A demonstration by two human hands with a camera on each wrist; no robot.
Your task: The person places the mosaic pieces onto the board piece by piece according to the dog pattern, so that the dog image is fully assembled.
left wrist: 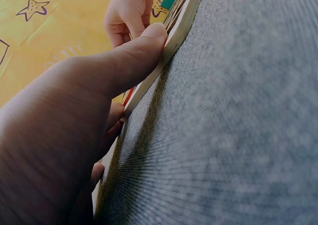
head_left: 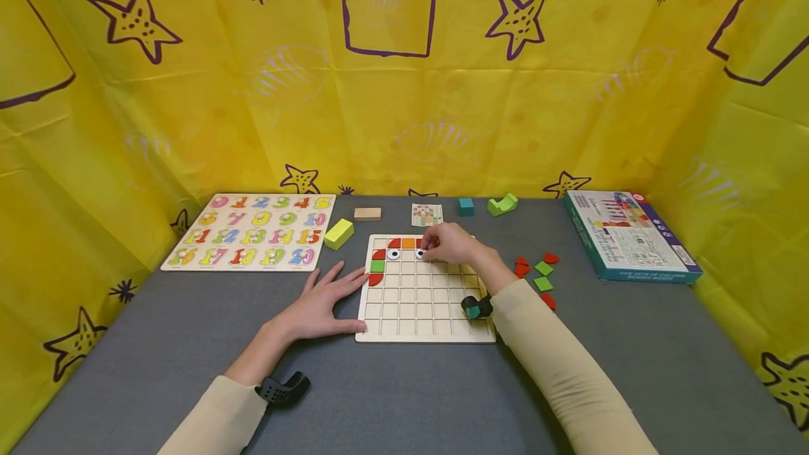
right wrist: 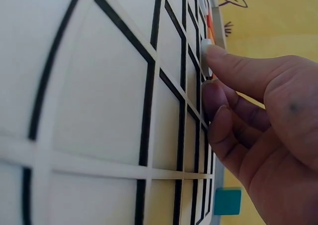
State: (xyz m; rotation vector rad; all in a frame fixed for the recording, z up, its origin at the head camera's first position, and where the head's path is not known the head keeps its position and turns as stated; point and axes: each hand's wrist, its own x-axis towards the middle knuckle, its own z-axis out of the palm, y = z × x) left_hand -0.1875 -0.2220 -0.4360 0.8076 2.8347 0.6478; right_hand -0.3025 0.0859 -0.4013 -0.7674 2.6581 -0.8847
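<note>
Your right hand (head_left: 450, 244) pinches a white eye tile (head_left: 420, 253) on the wooden grid board (head_left: 417, 307); your left hand (head_left: 322, 304) lies flat, fingers relaxed, touching the board's left edge.

The right hand (head_left: 450, 244) is covering the second eye tile (head_left: 420, 253) and the grid board's (head_left: 417, 314) upper right cells. Print on the small pattern card (head_left: 426, 214) is staying too tiny to read.
</note>
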